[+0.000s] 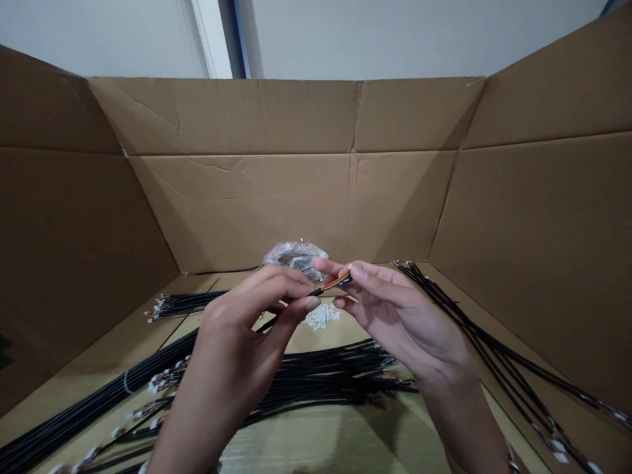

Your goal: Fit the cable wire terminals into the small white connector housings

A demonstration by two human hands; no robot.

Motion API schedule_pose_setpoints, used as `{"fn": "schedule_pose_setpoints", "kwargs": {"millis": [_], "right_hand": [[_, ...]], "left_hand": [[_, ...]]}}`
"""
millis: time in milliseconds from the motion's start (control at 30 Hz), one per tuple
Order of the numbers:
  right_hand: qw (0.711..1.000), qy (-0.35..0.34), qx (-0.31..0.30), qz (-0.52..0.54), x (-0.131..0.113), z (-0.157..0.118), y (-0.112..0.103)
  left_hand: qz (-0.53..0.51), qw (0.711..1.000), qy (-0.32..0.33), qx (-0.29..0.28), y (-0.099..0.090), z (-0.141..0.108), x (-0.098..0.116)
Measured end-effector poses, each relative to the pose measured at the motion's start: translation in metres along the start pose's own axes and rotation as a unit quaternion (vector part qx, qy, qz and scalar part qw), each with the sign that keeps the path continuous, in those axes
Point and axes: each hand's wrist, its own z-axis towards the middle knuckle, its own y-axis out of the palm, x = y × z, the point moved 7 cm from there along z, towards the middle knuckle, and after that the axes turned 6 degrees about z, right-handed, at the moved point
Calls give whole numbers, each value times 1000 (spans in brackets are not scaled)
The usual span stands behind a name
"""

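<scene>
My left hand (261,303) pinches a black-sheathed cable (318,291) between thumb and fingers, close to its stripped end. Thin coloured wires (336,283), orange, yellow and dark ones among them, come out of the sheath. Their tips run to my right hand (395,296), whose thumb and index finger close on them. A small white bit shows at the pinch; I cannot tell whether it is a connector housing. Behind and below the hands lies a pile of small white connector housings (322,316).
A clear plastic bag (295,253) stands against the cardboard back wall (276,204). Black cable bundles lie in front (326,375), at the left (103,401), at the far left (190,301) and at the right (474,336). Cardboard walls enclose both sides.
</scene>
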Motion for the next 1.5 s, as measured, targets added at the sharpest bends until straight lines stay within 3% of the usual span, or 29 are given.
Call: {"fn": "schedule_pose_setpoints", "kwargs": {"millis": [233, 567, 867, 1200, 1400, 1500], "right_hand": [[997, 53, -17, 46, 10, 1, 1], [989, -14, 29, -143, -13, -7, -6], [978, -46, 25, -200, -18, -4, -7], [994, 55, -58, -68, 3, 5, 1], [985, -13, -11, -172, -10, -1, -2], [984, -29, -7, -176, -12, -5, -2]], "left_hand": [[-12, 1000, 11, -3, -3, 2, 1], [84, 995, 42, 20, 0, -9, 2], [84, 995, 55, 16, -2, -4, 6], [39, 997, 59, -24, -5, 3, 7], [63, 996, 56, -7, -7, 1, 8], [66, 996, 51, 2, -8, -1, 8]]}}
